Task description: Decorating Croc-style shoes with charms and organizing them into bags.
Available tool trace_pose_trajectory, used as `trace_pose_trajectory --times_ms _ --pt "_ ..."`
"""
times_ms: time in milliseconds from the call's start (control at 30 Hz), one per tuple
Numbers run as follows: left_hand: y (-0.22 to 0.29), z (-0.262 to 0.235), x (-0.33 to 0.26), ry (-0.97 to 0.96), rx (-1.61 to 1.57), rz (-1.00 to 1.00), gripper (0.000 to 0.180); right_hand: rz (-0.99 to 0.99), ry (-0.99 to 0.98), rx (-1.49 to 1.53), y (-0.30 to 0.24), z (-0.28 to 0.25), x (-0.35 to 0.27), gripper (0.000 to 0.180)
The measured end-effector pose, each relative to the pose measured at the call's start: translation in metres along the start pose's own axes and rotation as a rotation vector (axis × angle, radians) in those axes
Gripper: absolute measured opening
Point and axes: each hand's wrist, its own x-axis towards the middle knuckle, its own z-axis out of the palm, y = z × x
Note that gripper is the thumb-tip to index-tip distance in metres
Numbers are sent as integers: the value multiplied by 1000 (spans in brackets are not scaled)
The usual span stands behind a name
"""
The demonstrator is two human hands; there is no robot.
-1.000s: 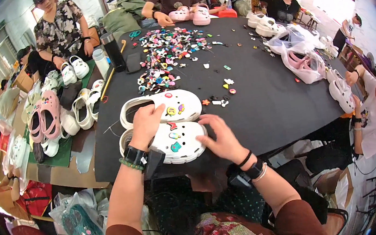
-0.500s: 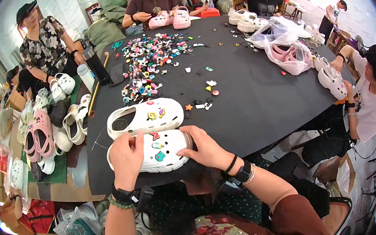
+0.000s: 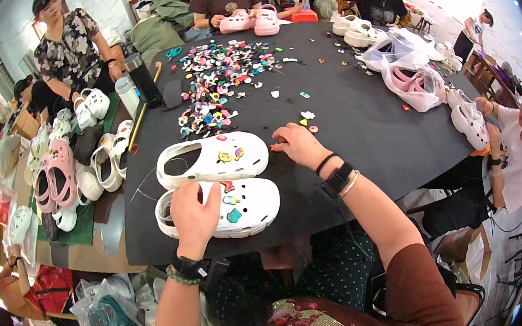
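Two white clogs lie side by side on the black table before me. The near clog [image 3: 259, 205] carries a red bow charm [image 3: 228, 186], an ice-pop charm [image 3: 232, 200] and a teal charm [image 3: 234, 215]. My left hand [image 3: 193, 214] grips this clog around its heel opening, with some fingers hidden. On the far clog [image 3: 204, 168] there are yellow, red and orange charms near the toe. Right of the toes, my right hand [image 3: 301, 145] pinches a small orange flower charm [image 3: 275, 148] at the table surface; the fingers partly cover it.
A heap of colourful charms [image 3: 218, 71] spreads beyond the clogs, with a few loose ones near my right hand. Bagged pink clogs [image 3: 416, 84] lie to the right. More shoes [image 3: 59, 173] and a black bottle [image 3: 144, 80] stand at left. Several people sit or stand around.
My right hand has left the near clog's toe and moved up and right to the orange flower charm. My left hand stays on the near clog.
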Motion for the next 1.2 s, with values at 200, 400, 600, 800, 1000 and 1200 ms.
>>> trace_pose_trajectory --times_ms 200,400,600,800,1000,1200 --pt "2 -2 0 -14 -6 -5 35 -36 -8 -98 2 20 4 14" --pt "-1 -1 0 18 13 29 35 102 99 188 -35 -32 -8 10" --pt "-2 0 -1 22 30 21 36 -106 -250 530 -94 -48 -20 11" --pt "-1 2 -2 44 22 46 37 -129 -347 375 -115 -33 -16 12" --pt "2 1 -2 60 6 53 37 -140 -427 250 -120 -28 -2 12" --pt "1 0 -2 53 7 45 35 -156 -578 202 -116 -21 17 15"
